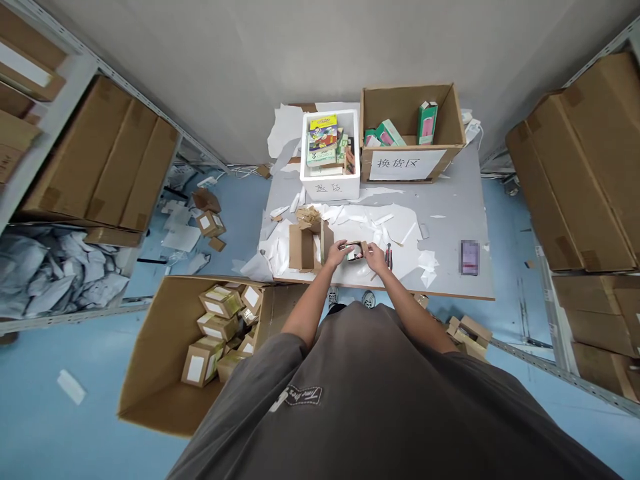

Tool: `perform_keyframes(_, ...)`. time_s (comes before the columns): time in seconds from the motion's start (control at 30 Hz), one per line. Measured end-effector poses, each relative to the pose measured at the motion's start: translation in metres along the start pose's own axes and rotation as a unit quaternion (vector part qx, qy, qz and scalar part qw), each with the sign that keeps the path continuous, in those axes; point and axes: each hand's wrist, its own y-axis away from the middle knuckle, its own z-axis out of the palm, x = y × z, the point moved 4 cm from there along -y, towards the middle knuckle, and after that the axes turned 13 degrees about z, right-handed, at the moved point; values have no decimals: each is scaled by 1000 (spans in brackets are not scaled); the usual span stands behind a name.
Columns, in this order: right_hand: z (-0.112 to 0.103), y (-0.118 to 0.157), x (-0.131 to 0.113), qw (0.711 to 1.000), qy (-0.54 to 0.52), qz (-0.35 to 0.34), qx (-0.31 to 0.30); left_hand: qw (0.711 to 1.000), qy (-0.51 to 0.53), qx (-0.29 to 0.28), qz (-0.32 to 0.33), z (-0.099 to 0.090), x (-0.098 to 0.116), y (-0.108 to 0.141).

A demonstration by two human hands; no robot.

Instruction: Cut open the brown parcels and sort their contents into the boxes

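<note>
Near the table's front edge, a small open cardboard box (363, 247) is between my two hands, with something white, pink and green showing inside. My left hand (337, 253) grips its left side, and my right hand (375, 257) has its fingers closed on the right side. What exactly lies inside is too small to make out. Just left of my left hand stands a larger open carton (301, 248) with crumpled brown paper at its back. A red-and-black handled tool (389, 256) lies beside my right hand.
Behind are a white foam bin (330, 189) of packages and a labelled carton (407, 165) with green-and-pink boxes. Paper scraps (400, 223) litter the table (450, 213). A purple-screened device (469, 257) lies right. A big carton (150, 373) of parcels sits lower left; shelves flank both sides.
</note>
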Motion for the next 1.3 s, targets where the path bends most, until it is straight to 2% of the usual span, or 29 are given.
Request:
perform_keyframes(0.07,3,2,1,999,18,-50,4,998,-25,47,-29,-3,-8,5)
perform_keyframes(0.17,13,7,5,989,88,-122,-2,999,-11,35,-29,-2,-12,9)
perform_keyframes(0.3,21,9,14,983,126,-129,-16,996,85,34,25,0,-2,8)
perform_keyframes(0.47,7,2,7,991,42,-127,-12,990,94,38,103,-7,12,4)
perform_keyframes(0.57,-5,-4,-7,987,-6,-159,-11,985,47,8,168,-14,19,4)
perform_keyframes(0.67,-8,-6,-19,974,30,-219,-52,974,-17,-55,217,-18,23,10)
perform_keyframes(0.87,-6,1,-14,967,97,-225,-64,941,-116,-133,290,-19,28,30)
perform_keyframes(1.1,-6,1,-15,970,90,-223,-35,945,-118,-121,281,-16,25,29)
perform_keyframes(1.3,-2,3,-13,968,109,-224,-41,937,-134,-157,283,-20,18,24)
